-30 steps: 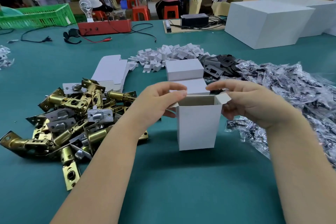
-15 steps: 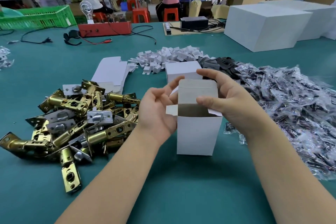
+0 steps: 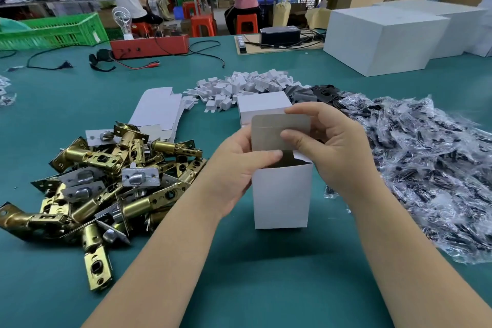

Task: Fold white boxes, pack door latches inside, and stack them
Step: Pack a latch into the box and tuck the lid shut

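A small white box (image 3: 281,194) stands upright on the green table, its top open and its grey lid flap raised. My left hand (image 3: 239,168) grips the box's upper left side, thumb across the front rim. My right hand (image 3: 330,146) holds the lid flap, fingers in front of it and behind it. A closed white box (image 3: 262,106) sits just behind. Brass door latches (image 3: 106,178) lie heaped at the left. Flat white box blanks (image 3: 157,112) lie beyond that heap.
Clear bags of black parts (image 3: 426,168) spread along the right. Small white card inserts (image 3: 245,85) and black plates (image 3: 316,93) lie behind the boxes. Large white cartons (image 3: 386,37) stand at the far right, a red device (image 3: 149,45) and cables at the back.
The box's lid flap has swung up from lying back to standing upright. My right hand has shifted onto the flap, and my left hand has moved onto the box's front rim.
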`<state>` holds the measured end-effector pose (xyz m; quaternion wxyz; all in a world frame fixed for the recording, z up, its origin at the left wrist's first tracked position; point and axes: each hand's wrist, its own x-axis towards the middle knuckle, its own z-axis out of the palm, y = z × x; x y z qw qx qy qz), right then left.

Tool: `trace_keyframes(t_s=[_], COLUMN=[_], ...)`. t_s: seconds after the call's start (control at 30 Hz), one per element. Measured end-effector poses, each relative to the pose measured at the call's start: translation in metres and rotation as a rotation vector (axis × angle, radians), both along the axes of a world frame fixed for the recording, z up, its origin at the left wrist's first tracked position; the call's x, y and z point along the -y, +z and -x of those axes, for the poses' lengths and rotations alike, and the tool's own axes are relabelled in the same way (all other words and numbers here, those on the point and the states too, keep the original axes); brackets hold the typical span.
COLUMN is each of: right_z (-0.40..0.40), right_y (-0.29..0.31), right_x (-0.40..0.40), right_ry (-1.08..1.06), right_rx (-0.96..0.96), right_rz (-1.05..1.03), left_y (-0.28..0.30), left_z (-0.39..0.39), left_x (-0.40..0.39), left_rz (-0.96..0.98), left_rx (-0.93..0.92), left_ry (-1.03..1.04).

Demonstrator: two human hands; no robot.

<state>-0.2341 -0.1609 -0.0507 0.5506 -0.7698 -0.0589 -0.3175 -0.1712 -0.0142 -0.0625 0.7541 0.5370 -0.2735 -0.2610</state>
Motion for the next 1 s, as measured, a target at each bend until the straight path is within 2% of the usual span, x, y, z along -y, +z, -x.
trace_keyframes(t_s=[0.13,0.23,0.4,0.53,0.63,0.7,0.8,0.9,1.0], right_z=[-0.002,-0.003,0.002,0.0,-0.005,-0.007,-0.011,-0.013,-0.016], right_y=[0.002,0.001,0.0,-0.002,-0.003,-0.004,-0.006,-0.007,-0.011], right_x=[-0.002,-0.002,0.003,0.002,0.004,0.006,0.007,0.004,-0.01], right_ry=[0.0,0.033,0.114,0.128,0.357,0.43,0.397,0.306,0.216], right_rx=[0.084,0.111,0.055,-0.036,-0.207,-0.324,-0.4,-0.332,-0.177], right_rz=[0.003,0.006,-0.043,-0.074,-0.442,-0.697,-0.786,-0.753,-0.684], left_y=[-0.002,0.0,0.001,-0.002,-0.001,-0.002,-0.004,-0.005,-0.005], left_z=[0.002,0.0,-0.004,-0.009,-0.019,-0.022,-0.018,-0.014,-0.008], left_x=[0.004,-0.001,-0.006,-0.011,-0.014,-0.015,-0.011,-0.003,0.008], left_rz=[0.054,0.055,0.034,0.024,-0.044,-0.112,-0.127,-0.127,-0.007], left_rx=[0.104,0.163,0.185,0.232,0.052,0.033,0.029,-0.001,-0.1], left_ry=[0.114,0.098,0.151,0.022,-0.046,-0.079,-0.203,-0.109,0.186])
